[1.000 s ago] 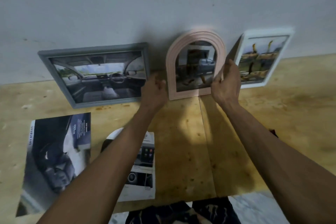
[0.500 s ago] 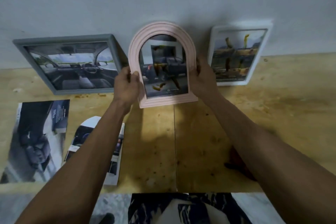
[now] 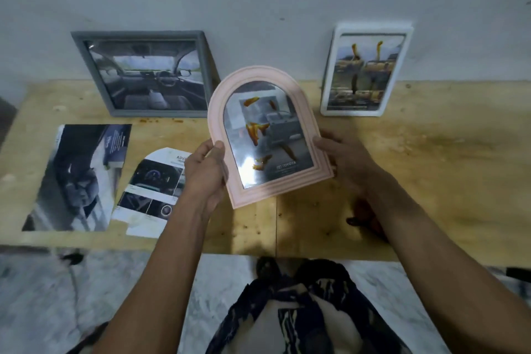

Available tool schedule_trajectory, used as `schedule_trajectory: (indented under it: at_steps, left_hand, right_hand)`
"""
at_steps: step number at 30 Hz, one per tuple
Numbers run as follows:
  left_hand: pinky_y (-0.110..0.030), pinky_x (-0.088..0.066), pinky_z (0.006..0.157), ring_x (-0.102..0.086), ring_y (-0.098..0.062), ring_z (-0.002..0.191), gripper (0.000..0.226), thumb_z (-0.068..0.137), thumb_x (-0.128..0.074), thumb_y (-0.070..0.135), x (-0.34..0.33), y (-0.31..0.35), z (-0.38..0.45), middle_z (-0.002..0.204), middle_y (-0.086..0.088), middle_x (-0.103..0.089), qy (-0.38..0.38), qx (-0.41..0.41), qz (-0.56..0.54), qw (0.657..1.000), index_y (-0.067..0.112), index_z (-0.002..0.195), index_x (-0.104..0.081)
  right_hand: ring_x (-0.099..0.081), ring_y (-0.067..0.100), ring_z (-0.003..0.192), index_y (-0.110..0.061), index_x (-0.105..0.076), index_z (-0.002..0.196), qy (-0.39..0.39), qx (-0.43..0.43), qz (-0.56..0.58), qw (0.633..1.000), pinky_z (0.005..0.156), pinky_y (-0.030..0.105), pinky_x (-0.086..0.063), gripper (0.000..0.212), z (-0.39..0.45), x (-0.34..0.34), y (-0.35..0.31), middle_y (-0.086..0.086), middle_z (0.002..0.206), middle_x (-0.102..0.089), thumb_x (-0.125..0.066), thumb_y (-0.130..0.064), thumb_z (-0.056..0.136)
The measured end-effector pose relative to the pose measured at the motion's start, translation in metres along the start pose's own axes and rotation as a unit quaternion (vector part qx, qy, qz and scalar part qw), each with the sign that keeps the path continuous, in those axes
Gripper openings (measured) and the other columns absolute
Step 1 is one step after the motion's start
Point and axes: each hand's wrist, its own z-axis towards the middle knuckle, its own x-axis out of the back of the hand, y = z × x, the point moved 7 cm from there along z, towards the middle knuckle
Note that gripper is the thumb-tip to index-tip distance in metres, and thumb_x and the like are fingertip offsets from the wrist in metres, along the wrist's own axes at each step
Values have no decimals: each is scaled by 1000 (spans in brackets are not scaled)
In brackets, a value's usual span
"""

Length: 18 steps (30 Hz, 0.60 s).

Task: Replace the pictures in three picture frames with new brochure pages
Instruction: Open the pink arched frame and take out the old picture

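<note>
Fingers (image 3: pixel 211 149) of the left hand (image 3: pixel 205 174) curl round the left edge of the pink arched frame (image 3: pixel 265 135), thumb on its front; the right hand (image 3: pixel 346 165) grips the right edge likewise, and the frame is held tilted above the table (image 3: pixel 431 169), off the wall. Its moulding is smooth and ridged, its glazing glossy with a white glare, and the picture inside shows a vehicle with orange streaks.

Leftmost on the bare plywood table lies a dark, glossy brochure page (image 3: pixel 82 175), then a second brochure page (image 3: pixel 152 190) with a rounded top, partly hidden by the left forearm. A grey rectangular frame (image 3: pixel 146 73) leans on the pale wall behind them; a white frame (image 3: pixel 366 70) with rounded corners leans at the right. Below the table edge, marbled floor (image 3: pixel 43 296) and patterned cloth show.
</note>
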Motion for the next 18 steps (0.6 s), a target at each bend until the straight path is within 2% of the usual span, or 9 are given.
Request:
schedule_trajectory:
  at_steps: [2, 4, 7, 9, 11, 13, 15, 17, 18]
  left_hand:
    - [-30, -59, 61, -70, -16, 67, 13, 102, -52, 12, 16, -19, -21, 79, -4, -75, 11, 28, -47, 998, 9, 100, -64]
    - [-31, -60, 62, -71, -16, 68, 15, 103, -51, 13, 29, -40, -35, 84, -6, -76, 5, 57, -66, 996, 10, 104, -65]
    - [-36, -57, 73, -68, -18, 74, 16, 103, -51, 20, 44, -63, -50, 91, -7, -73, -27, 81, -40, 996, 16, 105, -67]
    - [-38, -52, 75, -64, -15, 71, 13, 101, -55, 25, 50, -63, -59, 89, -5, -69, -36, 78, -9, 996, 19, 98, -66]
    - [-32, -53, 67, -61, -10, 65, 15, 101, -55, 33, 54, -51, -63, 79, 2, -63, -23, 58, -16, 998, 21, 94, -61]
    - [-28, -55, 57, -63, -8, 60, 23, 101, -52, 42, 57, -36, -63, 71, 6, -61, -19, 46, -55, 997, 20, 97, -57]
    - [-30, -58, 60, -65, -10, 66, 35, 99, -50, 50, 62, -26, -57, 76, 3, -62, -21, 51, -90, 994, 16, 104, -60]
    - [-34, -59, 71, -64, -11, 73, 42, 96, -56, 51, 64, -22, -50, 84, 0, -66, -20, 66, -69, 995, 12, 108, -64]
    - [-33, -59, 69, -64, -11, 70, 36, 95, -62, 44, 65, -24, -48, 83, -2, -67, -20, 74, -47, 996, 10, 104, -66]
  right_hand:
    - [-65, 35, 107, -17, -59, 130, -42, -40, 12, 998, 84, 49, -58, 36, -25, -8, 22, 17, 121, -65, -62, -24, 94]
    - [-62, 38, 112, -14, -58, 130, -70, -36, 5, 997, 88, 52, -56, 42, -49, -14, 33, 20, 127, -61, -65, -24, 90]
    - [-67, 35, 105, -11, -59, 131, -73, 25, -12, 997, 84, 50, -58, 43, -77, -21, 30, 20, 123, -63, -66, -19, 90]
    - [-68, 31, 98, -13, -62, 129, -53, 108, -106, 987, 81, 44, -59, 36, -94, -23, 19, 15, 113, -67, -64, -17, 93]
    - [-66, 27, 89, -15, -65, 122, -10, 214, -259, 942, 72, 37, -55, 27, -107, -26, 5, 9, 100, -68, -63, -20, 95]
    - [-63, 19, 78, -18, -67, 117, 52, 298, -381, 874, 65, 24, -45, 23, -118, -28, -1, 0, 90, -68, -63, -19, 95]
    - [-66, 14, 88, -16, -69, 120, 91, 373, -426, 819, 76, 16, -47, 29, -127, -31, 0, -1, 100, -72, -65, -10, 92]
    - [-63, 20, 108, -12, -68, 121, 87, 403, -424, 806, 94, 32, -50, 34, -126, -34, 14, 4, 116, -70, -64, 0, 89]
    - [-60, 23, 115, -12, -68, 122, 81, 405, -426, 805, 99, 40, -49, 36, -123, -34, 23, 5, 120, -69, -63, 1, 89]
